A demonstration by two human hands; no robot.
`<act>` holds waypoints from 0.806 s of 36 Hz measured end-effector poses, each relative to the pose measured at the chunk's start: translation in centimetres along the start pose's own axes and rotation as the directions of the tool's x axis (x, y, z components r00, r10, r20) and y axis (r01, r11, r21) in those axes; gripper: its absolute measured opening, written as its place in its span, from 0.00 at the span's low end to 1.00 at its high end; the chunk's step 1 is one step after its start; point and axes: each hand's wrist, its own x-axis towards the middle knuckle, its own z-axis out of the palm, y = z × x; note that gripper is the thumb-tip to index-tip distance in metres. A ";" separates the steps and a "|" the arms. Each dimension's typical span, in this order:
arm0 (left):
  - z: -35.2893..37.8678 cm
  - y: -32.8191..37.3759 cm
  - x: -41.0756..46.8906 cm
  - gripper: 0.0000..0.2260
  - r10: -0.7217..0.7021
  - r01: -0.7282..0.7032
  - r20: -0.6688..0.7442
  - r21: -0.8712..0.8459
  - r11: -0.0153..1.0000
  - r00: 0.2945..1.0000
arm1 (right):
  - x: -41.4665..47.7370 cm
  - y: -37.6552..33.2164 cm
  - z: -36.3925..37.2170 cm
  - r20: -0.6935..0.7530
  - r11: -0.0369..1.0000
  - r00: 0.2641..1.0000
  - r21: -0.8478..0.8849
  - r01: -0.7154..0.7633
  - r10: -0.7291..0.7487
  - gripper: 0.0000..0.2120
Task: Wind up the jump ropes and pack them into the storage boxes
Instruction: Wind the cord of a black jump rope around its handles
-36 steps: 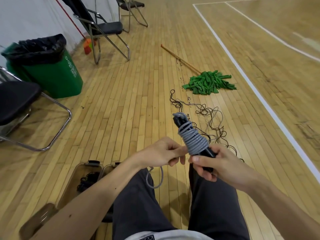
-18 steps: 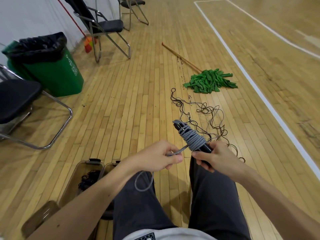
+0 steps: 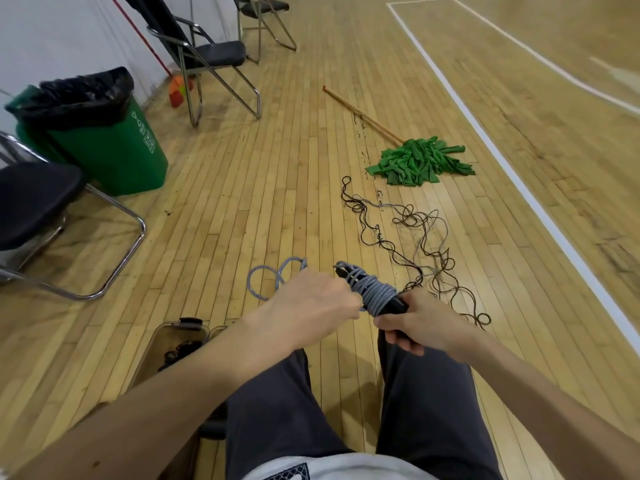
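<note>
The grey jump rope [image 3: 375, 293] sits between my two grips, out in front of my knees and above the floor [image 3: 242, 202]. My right grip [image 3: 419, 320] is closed round the near end of its black handles [image 3: 398, 305], thumb on top. My left grip [image 3: 311, 303] is curled over the free cord, right against the coil. The cord is wound in tight turns round the handles, and their black tip pokes out past the coil, away from me. The unwound tail [image 3: 266, 278] hangs in two loose loops just beyond my left grip.

Below my left grip, on the floor by my leg, stands a clear storage box [image 3: 149, 355] with a dark latch. A bundle of dark ropes [image 3: 180, 351] lies inside it. A second box [image 3: 218, 330] stands just beside it, mostly hidden under my forearm, so I cannot tell what it holds.

Beyond my right grip a tangle of loose ropes [image 3: 415, 244], dark and grey, sprawls over the boards. A green mop [image 3: 419, 161] lies farther out. Well off to the left of my left grip are a green bin [image 3: 114, 150] with a black liner and a black chair [image 3: 31, 202].
</note>
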 end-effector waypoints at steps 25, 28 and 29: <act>-2.3 -1.8 2.0 0.24 0.052 -0.029 0.093 -0.234 0.972 0.994 | -2.8 -1.7 0.4 0.498 0.961 0.859 -0.274 0.030 0.115 0.06; -2.1 -1.8 1.9 0.25 0.043 -0.017 0.094 -0.259 0.966 0.995 | -3.1 -1.4 0.2 0.540 0.962 0.836 -0.266 0.058 0.099 0.07; -2.0 -1.8 1.9 0.25 0.037 -0.010 0.096 -0.270 0.963 0.995 | -3.2 -1.3 0.2 0.553 0.964 0.828 -0.258 0.067 0.091 0.07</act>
